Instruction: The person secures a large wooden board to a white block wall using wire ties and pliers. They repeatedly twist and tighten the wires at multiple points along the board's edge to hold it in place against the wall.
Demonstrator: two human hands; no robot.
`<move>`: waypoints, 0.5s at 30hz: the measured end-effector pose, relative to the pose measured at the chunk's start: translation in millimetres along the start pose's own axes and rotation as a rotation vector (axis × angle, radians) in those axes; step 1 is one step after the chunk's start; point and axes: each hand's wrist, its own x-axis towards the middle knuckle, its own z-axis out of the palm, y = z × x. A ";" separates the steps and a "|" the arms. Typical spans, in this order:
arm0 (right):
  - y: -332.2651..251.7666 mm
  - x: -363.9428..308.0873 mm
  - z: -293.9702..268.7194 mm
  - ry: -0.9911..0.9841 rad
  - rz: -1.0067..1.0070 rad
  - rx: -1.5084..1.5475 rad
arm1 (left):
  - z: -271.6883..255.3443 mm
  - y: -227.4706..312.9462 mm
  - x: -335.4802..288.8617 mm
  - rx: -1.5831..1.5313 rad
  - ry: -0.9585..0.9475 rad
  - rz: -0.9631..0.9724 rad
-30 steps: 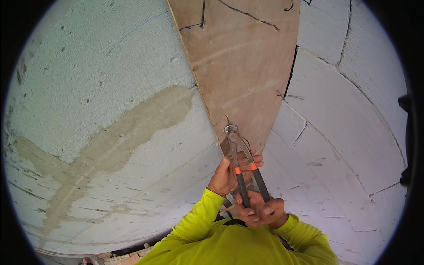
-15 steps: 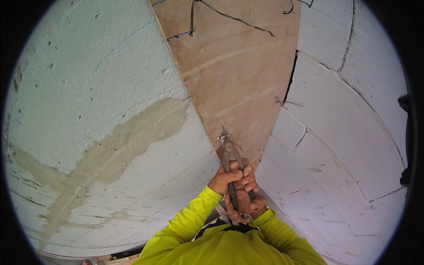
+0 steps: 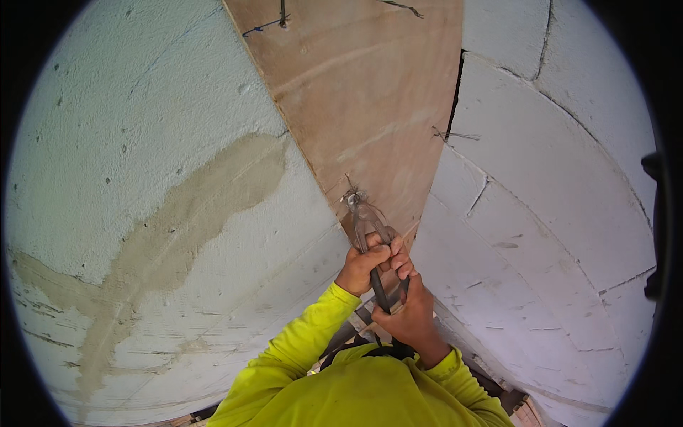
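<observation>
Centrally, note pincers (image 3: 363,217) with bare steel head and dark grips, pointing up a plywood panel (image 3: 363,107), head set against twisted tie wire (image 3: 360,193) near the panel's narrow-looking lower end. Jaw closure on the wire: impossible to tell, steel and fine strands overlapping. Left hand (image 3: 366,265): wrapped around both upper handles, thumb across the left one, fingers curled over the right, much of each handle hidden beneath. Right hand (image 3: 414,313): folded around the lower grips, thumb near the left grip's end, right grip mostly concealed, finger wrap on the far side unclear. Contact between hands: uncertain. Along the panel's right edge, loose wire ends (image 3: 459,135) beside a dark gap (image 3: 454,92). Above, an upright wire (image 3: 282,14), cut off by the frame. Either side, pale block walls (image 3: 548,192), curved by the lens. Below, a yellow-green shirt (image 3: 359,395), cropped, obscuring the background.
</observation>
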 end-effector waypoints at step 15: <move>24.3 8.8 25.4 0.012 0.028 -0.128 | -15.2 0.7 10.0 0.085 -0.070 0.091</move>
